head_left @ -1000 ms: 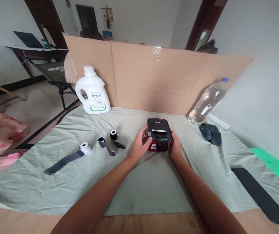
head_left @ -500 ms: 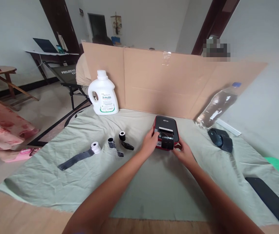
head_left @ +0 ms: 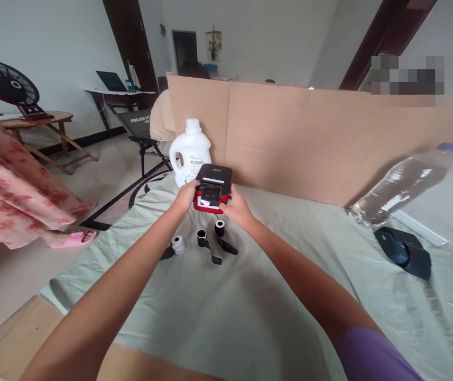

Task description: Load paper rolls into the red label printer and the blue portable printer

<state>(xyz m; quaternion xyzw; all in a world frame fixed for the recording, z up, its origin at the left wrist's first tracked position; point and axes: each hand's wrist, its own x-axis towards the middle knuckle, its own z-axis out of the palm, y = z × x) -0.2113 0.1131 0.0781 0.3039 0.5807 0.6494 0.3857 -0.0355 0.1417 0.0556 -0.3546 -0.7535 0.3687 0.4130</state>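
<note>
The wooden tabletop [head_left: 142,365] shows bare along its near edge; a pale green cloth [head_left: 266,317] covers the rest. Left of the middle lie three partly unrolled rolls: a white roll [head_left: 178,244], its dark tail half behind the left forearm, then a grey-black roll [head_left: 201,236] and a black roll [head_left: 220,227], tails trailing toward the near edge. A black device [head_left: 403,253] lies by the right edge.

Just beyond the rolls, toward the far left corner, is the printer [head_left: 219,173]: black top, red lower body, white lettering, a pale strip across the lid. A glossy dark strip [head_left: 210,197] hangs from its slot. That slotted face points to the near edge, and its long axis runs near to far. The left hand [head_left: 186,197] is half closed on its left side, thumb at the near corner; the right hand [head_left: 239,207] curls loosely round the right side. Whether its base clears the cloth cannot be told.

Behind it stands a white jug [head_left: 194,148]; cardboard [head_left: 289,137] lines the far edge, with a clear bottle [head_left: 404,185] at the far right corner.
</note>
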